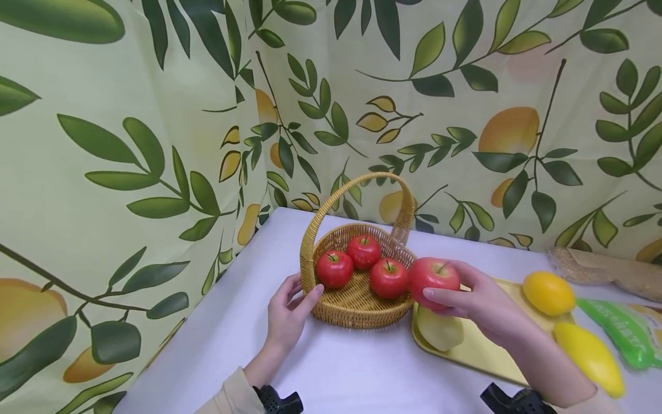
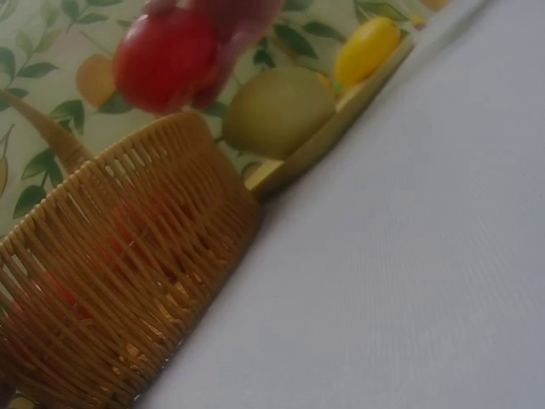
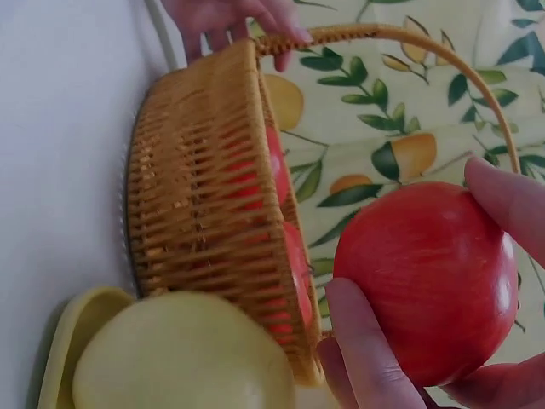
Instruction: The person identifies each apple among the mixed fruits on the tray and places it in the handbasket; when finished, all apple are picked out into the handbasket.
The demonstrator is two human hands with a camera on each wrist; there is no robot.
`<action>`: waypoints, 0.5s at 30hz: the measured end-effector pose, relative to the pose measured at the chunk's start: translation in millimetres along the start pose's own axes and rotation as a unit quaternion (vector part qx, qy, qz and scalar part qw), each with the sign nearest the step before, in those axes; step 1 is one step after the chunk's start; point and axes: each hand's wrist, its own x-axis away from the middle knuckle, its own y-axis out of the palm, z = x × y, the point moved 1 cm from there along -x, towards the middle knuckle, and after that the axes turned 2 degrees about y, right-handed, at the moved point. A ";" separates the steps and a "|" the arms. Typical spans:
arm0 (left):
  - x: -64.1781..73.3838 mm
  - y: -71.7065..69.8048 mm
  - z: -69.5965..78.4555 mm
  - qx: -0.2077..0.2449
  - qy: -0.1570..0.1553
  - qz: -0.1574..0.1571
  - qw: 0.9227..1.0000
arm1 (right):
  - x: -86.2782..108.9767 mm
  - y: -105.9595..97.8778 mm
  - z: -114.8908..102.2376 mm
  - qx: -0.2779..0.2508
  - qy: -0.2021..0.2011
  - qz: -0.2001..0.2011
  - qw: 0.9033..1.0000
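Observation:
A round wicker basket (image 1: 357, 319) with a tall arched handle holds three red apples (image 1: 335, 269). My left hand (image 1: 291, 313) grips its left side near the foot of the handle, thumb over the rim. In my right hand (image 1: 478, 296) is another red apple (image 1: 431, 282), pinched between thumb and fingers just beyond the basket's right rim. The right wrist view shows this apple (image 3: 430, 281) close up, level with the basket's rim. Below it, a pale yellow-green, pear-like fruit (image 1: 439, 329) sits on a yellow tray (image 1: 478, 356). The left hand is out of its own wrist view.
A lemon (image 1: 549, 293) and a longer yellow fruit (image 1: 589, 359) are at the tray's right side. Beyond lie a green packet (image 1: 628, 333) and a clear bag of brownish contents (image 1: 584, 265). Leaf-patterned cloth (image 1: 439, 144) stands behind and left of the white table (image 1: 357, 368).

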 end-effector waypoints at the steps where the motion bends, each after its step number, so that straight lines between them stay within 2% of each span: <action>1: -0.2 0.3 0.3 0.002 0.000 0.000 1.000 | -1.7 1.6 -1.1 0.000 -0.002 -0.002 1.000; 5: -0.8 1.3 0.2 0.007 0.001 -0.001 1.000 | -6.3 5.8 -6.4 0.004 -0.004 -0.006 1.000; 15: -0.6 -0.2 -1.1 0.003 -0.002 0.001 1.000 | -18.3 11.6 -21.4 0.061 -0.010 -0.016 0.998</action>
